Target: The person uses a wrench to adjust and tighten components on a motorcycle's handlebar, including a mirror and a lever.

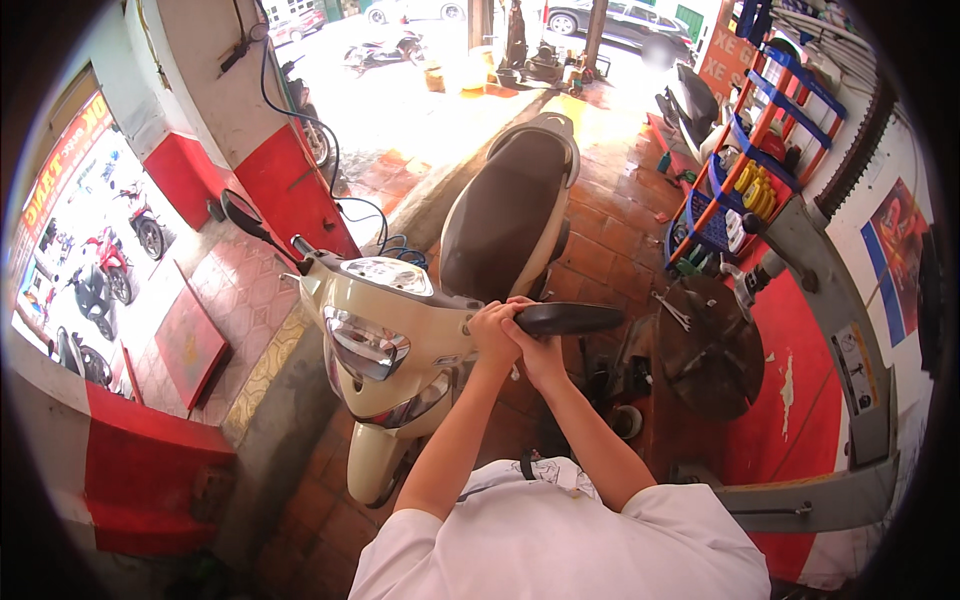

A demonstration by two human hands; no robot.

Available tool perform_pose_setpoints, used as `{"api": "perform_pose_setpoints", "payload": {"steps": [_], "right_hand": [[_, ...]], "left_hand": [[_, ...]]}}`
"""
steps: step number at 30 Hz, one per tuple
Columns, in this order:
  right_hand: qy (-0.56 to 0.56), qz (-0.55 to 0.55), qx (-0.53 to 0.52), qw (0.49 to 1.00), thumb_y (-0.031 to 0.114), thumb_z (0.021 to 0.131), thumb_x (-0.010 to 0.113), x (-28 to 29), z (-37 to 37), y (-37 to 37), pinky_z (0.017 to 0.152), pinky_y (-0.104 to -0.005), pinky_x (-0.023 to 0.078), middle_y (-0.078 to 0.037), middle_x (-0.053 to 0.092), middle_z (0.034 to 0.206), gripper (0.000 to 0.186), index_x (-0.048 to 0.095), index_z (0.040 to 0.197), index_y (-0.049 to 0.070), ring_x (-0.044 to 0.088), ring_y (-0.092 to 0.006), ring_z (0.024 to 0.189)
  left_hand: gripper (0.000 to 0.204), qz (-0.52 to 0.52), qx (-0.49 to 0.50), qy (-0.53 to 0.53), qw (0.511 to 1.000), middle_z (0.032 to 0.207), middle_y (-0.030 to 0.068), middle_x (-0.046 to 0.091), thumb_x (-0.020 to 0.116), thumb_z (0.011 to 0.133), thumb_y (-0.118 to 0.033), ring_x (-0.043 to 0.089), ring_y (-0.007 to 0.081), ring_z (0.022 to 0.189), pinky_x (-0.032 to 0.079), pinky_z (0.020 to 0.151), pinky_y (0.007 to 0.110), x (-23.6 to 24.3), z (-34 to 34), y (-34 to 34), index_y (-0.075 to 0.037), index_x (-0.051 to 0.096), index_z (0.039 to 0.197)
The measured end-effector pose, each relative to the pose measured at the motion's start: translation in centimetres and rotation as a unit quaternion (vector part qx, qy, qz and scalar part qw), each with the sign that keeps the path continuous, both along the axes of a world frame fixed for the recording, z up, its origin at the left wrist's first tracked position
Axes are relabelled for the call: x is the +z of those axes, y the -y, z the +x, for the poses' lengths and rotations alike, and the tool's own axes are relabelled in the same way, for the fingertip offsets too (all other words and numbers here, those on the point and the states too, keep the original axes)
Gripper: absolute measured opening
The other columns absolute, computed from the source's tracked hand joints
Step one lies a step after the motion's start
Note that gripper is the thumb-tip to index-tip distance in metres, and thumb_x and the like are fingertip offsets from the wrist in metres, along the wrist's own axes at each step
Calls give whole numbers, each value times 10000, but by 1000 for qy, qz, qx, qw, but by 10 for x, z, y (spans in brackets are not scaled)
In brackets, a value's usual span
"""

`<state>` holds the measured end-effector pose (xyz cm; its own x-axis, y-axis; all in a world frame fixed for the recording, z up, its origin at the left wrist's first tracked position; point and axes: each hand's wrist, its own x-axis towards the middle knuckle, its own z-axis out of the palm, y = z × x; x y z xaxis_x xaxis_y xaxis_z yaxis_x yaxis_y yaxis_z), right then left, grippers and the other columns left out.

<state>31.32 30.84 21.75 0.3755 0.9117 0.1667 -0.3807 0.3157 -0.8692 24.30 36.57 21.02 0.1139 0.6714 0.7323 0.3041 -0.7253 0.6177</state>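
A cream scooter (378, 395) stands in front of me, its brown seat (505, 210) toward the back. My left hand (490, 328) and my right hand (533, 343) are close together at the handlebar end on my right, fingers wrapped round the near end of a black rear-view mirror (575, 318), whose head lies sideways, pointing right. The exact part under my fingers is hidden. The other mirror (246, 218) stands up on the left side of the handlebar.
A grey machine (858, 370) with a round turntable (710, 365) and wrenches (672, 308) is at my right. Behind it stands a blue-and-orange rack (745, 170) of tools. A red-and-white pillar (270, 180), blue hoses (395, 245) and a concrete ledge (280, 420) are left. Parked motorbikes (110, 270) stand outside.
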Motion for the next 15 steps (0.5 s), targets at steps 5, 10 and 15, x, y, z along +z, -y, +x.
{"api": "perform_pose_setpoints", "payload": {"steps": [5,10,15], "right_hand": [[10,1,-25,1000,71,805,793,5,-16,3,936,-283,476,-29,610,1188,327,633,1089,36,586,-123,1063],[81,-1,3,997,44,855,748,4,6,7,943,-310,490,-40,622,1170,336,611,1162,42,580,-146,1103],[80,18,28,996,122,850,772,-4,34,18,831,-299,537,-26,658,1109,392,621,1209,73,622,-128,1044]], "left_hand": [[197,-5,-18,-8,1000,680,96,660,613,729,-259,629,289,616,476,554,379,0,-14,-1,-99,720,772],[198,-83,-120,-37,989,716,137,679,630,721,-218,667,355,689,505,593,411,0,-3,-9,-72,730,810],[200,-139,-101,-199,965,717,212,646,669,619,-169,658,399,717,502,617,438,50,-18,3,-37,702,765]]}}
